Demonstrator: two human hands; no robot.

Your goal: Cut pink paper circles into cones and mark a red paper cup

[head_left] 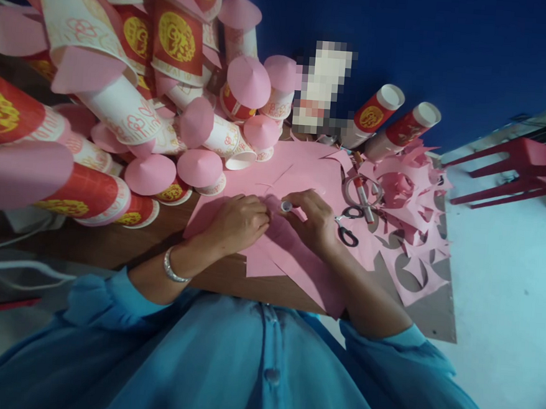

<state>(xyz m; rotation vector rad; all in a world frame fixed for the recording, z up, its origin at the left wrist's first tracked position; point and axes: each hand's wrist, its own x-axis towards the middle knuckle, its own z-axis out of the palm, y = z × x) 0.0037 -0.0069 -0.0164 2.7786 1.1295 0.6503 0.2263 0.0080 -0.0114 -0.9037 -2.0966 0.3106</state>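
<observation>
Along the near edge of the bench (219,274), overlapping pink sheets (269,263) lie beneath both hands. The left hand (244,220), with a bracelet (168,264) on its wrist, rests over the paper, fingers curled together; whether they pinch anything is hidden. Just to its right, the right hand (316,219) has its fingers clamped on a small white tube (286,207), its round end showing. Right of that hand lie black-handled scissors (341,220), and slightly farther a red-and-white marker (364,195). Pink scraps (408,204) heap at the right. Cups with pink cone tops (201,168) crowd the left side. At the far right stand two cup stacks (373,115), touching or nearly so.
</observation>
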